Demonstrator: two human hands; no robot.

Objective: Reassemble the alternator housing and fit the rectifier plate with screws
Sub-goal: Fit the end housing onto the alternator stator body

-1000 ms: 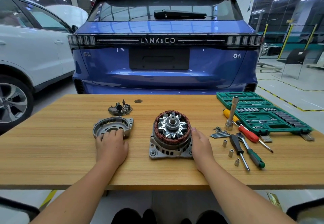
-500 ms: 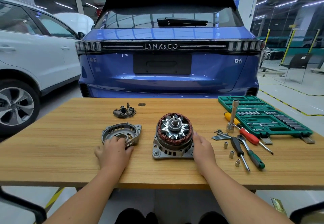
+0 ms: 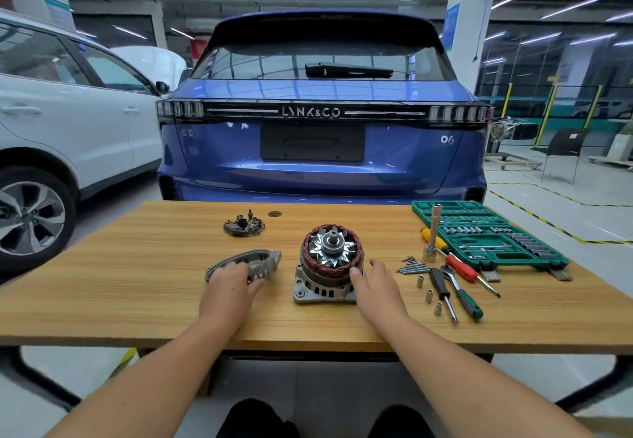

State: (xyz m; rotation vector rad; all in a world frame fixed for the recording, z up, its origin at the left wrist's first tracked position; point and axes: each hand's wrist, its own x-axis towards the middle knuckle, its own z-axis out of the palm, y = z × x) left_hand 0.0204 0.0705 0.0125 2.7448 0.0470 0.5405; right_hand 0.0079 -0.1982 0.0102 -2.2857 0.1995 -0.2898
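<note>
The alternator body (image 3: 329, 263), with copper windings and a silver rotor on top, stands upright on the wooden table (image 3: 137, 287). My right hand (image 3: 375, 288) touches its right side with fingers extended. The grey housing cover (image 3: 265, 263) is tilted, its near edge raised off the table. My left hand (image 3: 231, 288) grips that near edge. The dark rectifier plate (image 3: 244, 226) lies further back on the table. Loose screws (image 3: 412, 266) lie in a small pile to the right of the alternator.
To the right lie several screwdrivers (image 3: 459, 266), a ratchet (image 3: 460, 292), small sockets (image 3: 429, 295), an upright socket extension (image 3: 432, 235) and an open green socket case (image 3: 486, 235). A blue car (image 3: 322, 136) stands behind the table, a white car (image 3: 68, 122) at the left.
My left hand has taken hold of the housing cover and tilted it up off the table. My right hand stays at the alternator's side. The camera has tilted upward.
</note>
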